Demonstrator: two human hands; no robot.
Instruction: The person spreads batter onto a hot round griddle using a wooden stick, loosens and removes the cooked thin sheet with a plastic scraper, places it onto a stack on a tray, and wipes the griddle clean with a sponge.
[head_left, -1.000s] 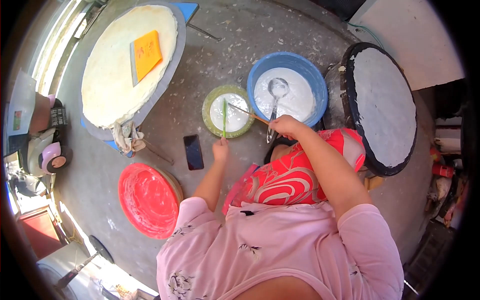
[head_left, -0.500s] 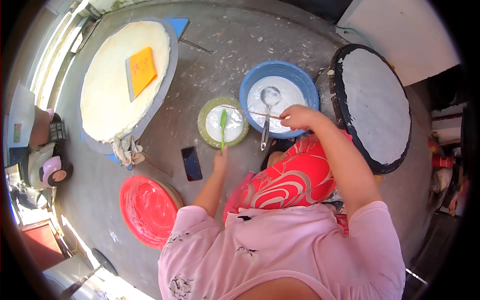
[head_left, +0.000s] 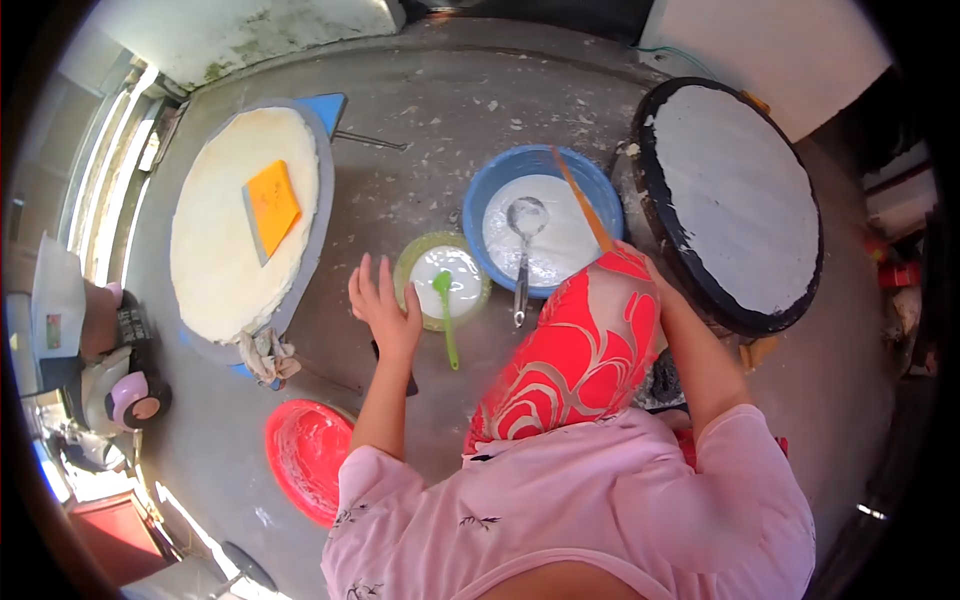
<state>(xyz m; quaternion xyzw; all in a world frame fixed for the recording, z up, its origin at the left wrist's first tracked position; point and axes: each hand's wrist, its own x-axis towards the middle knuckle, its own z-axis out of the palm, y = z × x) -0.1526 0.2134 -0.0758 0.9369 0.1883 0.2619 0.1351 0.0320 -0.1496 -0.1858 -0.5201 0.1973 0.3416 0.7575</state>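
Head view, near to far.

Red trousers point(head_left: 565, 350): knee raised, standing in the way of most of the right hand point(head_left: 652, 265).
Red basin point(head_left: 310, 455): to the left, white residue inside.
Phone point(head_left: 412, 385): partly hidden under the left forearm.
Left hand point(head_left: 385, 308): fingers spread wide, nothing held, just beside the green bowl point(head_left: 470, 315).
Spoon point(head_left: 447, 312): green, across the bowl's near rim, head at the white mix, handle overhanging. Half a second ago the left hand gripped it; its release frees that hand and, by judgement, pauses work at this bowl.
Right hand: fingers screened, evidently closed on the stick point(head_left: 580, 195), which has swung from the green bowl to the blue basin point(head_left: 510, 165).
Ladle point(head_left: 523, 265): in the basin, handle jutting over the near rim, an obstacle there.
Griddle point(head_left: 648, 160): right, black-rimmed, coated white.
Board point(head_left: 308, 275): left, round, bearing a pale sheet point(head_left: 215, 220) and yellow scraper point(head_left: 272, 210); cloth point(head_left: 267, 357) at its near edge.
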